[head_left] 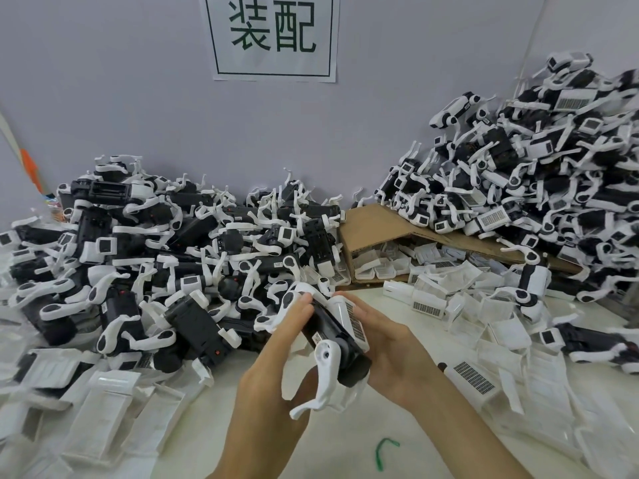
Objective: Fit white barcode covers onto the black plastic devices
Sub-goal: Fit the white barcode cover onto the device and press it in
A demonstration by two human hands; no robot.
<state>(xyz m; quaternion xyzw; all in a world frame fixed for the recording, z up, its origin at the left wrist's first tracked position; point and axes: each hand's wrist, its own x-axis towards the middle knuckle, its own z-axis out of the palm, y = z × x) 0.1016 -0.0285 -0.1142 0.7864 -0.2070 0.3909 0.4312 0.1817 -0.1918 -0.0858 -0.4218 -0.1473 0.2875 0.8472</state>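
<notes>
I hold one black plastic device [332, 335] with white folding arms above the table's middle. My left hand [276, 368] grips its left side, fingers reaching over the top end. My right hand [390, 344] grips its right side, where a white barcode cover [354, 321] lies along the body. Whether the cover is fully seated I cannot tell. One white arm [323, 382] of the device hangs down between my wrists.
A pile of black devices [166, 257] fills the left. A taller heap of devices with covers [539, 174] rises at the right. A tipped cardboard box [373, 229] spills loose white covers [449, 292]. Clear bags [103, 409] lie at front left. A green tie [383, 449] lies on the table.
</notes>
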